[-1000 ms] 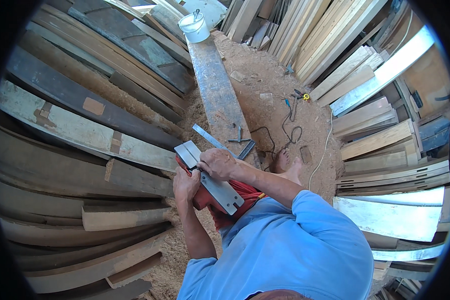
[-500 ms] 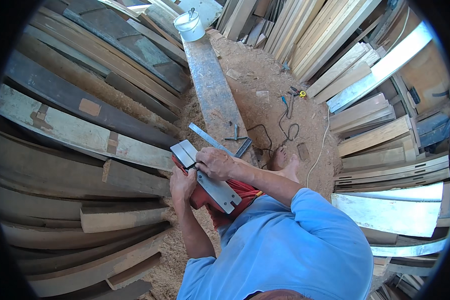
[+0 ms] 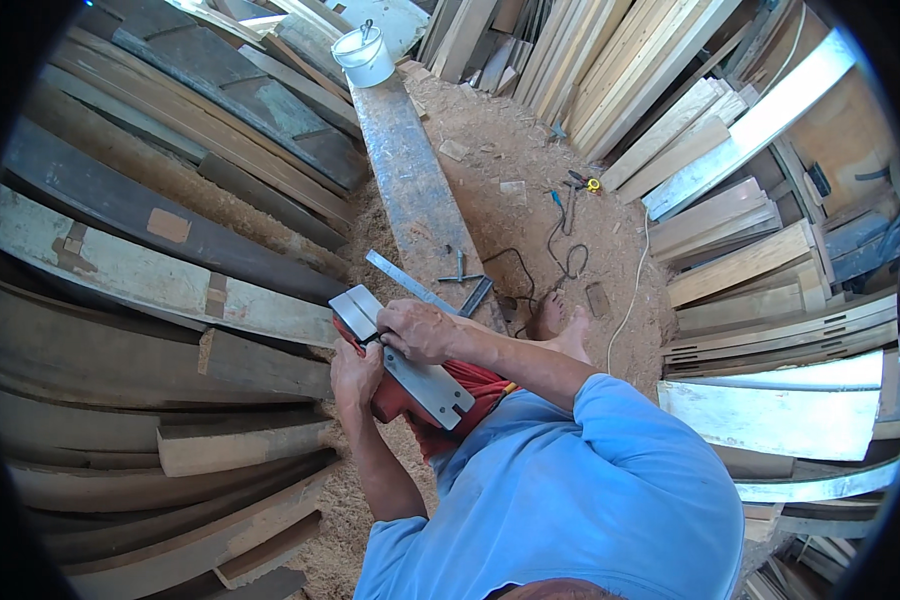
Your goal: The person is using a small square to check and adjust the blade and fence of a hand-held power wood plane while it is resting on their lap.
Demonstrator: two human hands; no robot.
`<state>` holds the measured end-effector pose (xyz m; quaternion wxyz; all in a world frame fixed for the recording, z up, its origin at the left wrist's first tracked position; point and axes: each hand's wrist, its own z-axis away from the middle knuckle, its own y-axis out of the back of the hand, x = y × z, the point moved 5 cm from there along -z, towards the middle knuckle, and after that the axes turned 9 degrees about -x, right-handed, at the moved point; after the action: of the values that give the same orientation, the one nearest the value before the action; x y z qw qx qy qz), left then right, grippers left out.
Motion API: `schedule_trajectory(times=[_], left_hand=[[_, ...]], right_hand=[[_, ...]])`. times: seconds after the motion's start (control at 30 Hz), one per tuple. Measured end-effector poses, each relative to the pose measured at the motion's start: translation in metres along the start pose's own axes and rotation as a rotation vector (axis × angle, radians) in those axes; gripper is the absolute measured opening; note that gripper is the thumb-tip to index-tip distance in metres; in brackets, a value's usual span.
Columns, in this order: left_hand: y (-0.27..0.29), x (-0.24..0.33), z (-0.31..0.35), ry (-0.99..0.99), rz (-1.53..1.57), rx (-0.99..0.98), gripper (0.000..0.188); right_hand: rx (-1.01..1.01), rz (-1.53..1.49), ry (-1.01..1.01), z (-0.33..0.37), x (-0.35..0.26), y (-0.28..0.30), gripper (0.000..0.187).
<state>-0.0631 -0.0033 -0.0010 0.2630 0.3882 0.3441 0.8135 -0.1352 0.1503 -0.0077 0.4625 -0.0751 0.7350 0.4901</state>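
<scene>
Power planer (image 3: 410, 385): red body, bare grey metal sole plate, held between both hands. Ruler (image 3: 410, 283) just beyond the grip: pale grey-blue. Plank (image 3: 405, 185) further beyond: weathered grey with darker streaks. Bucket (image 3: 365, 55) at its far end: white. Sleeve (image 3: 590, 480) below the grip: light blue. Ground (image 3: 530, 160): reddish-brown sawdust.

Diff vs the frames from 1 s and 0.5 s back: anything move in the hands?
Barely. The right hand edged slightly up and left along the grey sole plate of the red electric planer. The left hand keeps its grip on the planer's side. The metal ruler, grey plank and white bucket lie as before.
</scene>
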Motion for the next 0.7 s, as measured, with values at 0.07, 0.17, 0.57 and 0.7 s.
schedule_trajectory(times=[0.07, 0.17, 0.57, 0.7], left_hand=[[-0.0001, 0.0007, -0.0009, -0.015, 0.005, 0.0, 0.064], [0.0016, 0.0036, 0.0017, -0.015, 0.001, -0.001, 0.063], [0.0017, 0.0032, 0.0005, -0.004, -0.006, -0.001, 0.065], [0.0013, 0.0034, 0.0021, -0.02, -0.001, 0.017, 0.065]], right_hand=[[-0.039, 0.024, -0.067, -0.0027, 0.0002, 0.0005, 0.022], [-0.063, 0.034, -0.064, -0.0043, -0.0013, 0.0056, 0.022], [-0.035, -0.04, 0.058, -0.0023, -0.0006, 0.0037, 0.022], [-0.106, 0.04, -0.057, -0.0075, -0.0021, 0.005, 0.016]])
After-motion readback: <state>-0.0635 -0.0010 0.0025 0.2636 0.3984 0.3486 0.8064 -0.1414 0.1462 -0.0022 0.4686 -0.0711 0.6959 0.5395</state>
